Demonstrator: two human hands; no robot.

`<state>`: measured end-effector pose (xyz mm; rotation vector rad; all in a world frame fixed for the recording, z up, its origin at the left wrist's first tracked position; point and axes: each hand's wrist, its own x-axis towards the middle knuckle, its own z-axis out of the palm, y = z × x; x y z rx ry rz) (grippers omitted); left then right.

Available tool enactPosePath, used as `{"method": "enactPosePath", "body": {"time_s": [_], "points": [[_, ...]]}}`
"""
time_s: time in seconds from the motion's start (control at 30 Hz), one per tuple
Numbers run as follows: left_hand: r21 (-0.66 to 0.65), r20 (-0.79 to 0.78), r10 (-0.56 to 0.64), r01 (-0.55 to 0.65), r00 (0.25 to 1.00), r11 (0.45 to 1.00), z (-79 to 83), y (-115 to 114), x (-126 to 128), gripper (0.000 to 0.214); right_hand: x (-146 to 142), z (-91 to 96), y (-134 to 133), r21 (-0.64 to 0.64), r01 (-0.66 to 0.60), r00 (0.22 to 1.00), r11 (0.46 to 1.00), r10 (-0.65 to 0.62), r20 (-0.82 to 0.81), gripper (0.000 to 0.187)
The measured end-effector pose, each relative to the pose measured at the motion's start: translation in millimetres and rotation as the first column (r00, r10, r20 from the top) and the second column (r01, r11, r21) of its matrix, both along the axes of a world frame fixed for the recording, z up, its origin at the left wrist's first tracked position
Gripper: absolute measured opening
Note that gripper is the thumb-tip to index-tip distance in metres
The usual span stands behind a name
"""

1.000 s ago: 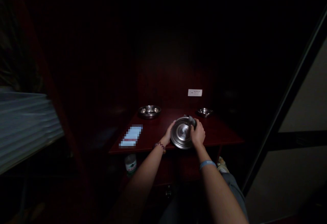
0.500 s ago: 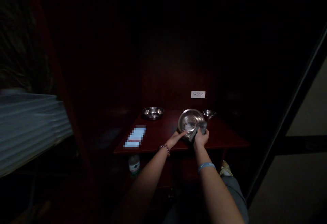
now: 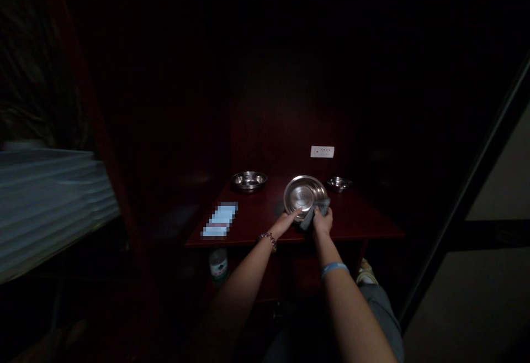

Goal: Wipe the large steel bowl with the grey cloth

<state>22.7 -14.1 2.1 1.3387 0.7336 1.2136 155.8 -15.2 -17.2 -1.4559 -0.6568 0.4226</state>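
A shiny metal bowl [image 3: 301, 193] is held tilted above the dark red table [image 3: 265, 227], its inside facing me. My left hand [image 3: 285, 223] grips its lower left rim, thumb over the edge and fingers hidden behind. At the lower right rim, my right hand [image 3: 323, 222] is closed on a grey cloth [image 3: 308, 221] that is pressed against the bowl. A second metal bowl [image 3: 249, 183] rests at the back left of the table. Behind the held bowl, to the right, stands a smaller metal dish [image 3: 339, 184].
A blurred-out pale rectangle [image 3: 220, 220] lies on the table's left side. Below the table edge stands a bottle with a label [image 3: 218, 268]. A white socket panel [image 3: 322, 152] is on the back wall. Ribbed pale sheets [image 3: 49, 203] jut in at left.
The bowl has shifted slightly left, and my right hand with the cloth has moved a little left along with it. Both hands keep their hold.
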Motion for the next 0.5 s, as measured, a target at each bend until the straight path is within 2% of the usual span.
{"method": "enactPosePath", "body": {"time_s": [0.1, 0.3, 0.5], "points": [[0.007, -0.030, -0.006, 0.006, 1.000, 1.000, -1.0, 4, 1, 0.046, 1, -3.0, 4, -0.007, -0.028, 0.999, 1.000, 0.028, -0.023, 0.041], [0.125, 0.058, 0.004, -0.012, 0.998, 0.992, -7.0, 16, 4, 0.045, -1, -9.8, 10, 0.001, -0.030, 1.000, 1.000, 0.030, -0.002, 0.043], [0.122, 0.045, 0.058, -0.063, 0.997, 0.990, -17.9, 27, 6, 0.037, 5, -6.8, 8, -0.024, 0.013, 1.000, 1.000, -0.013, 0.009, 0.041]]}}
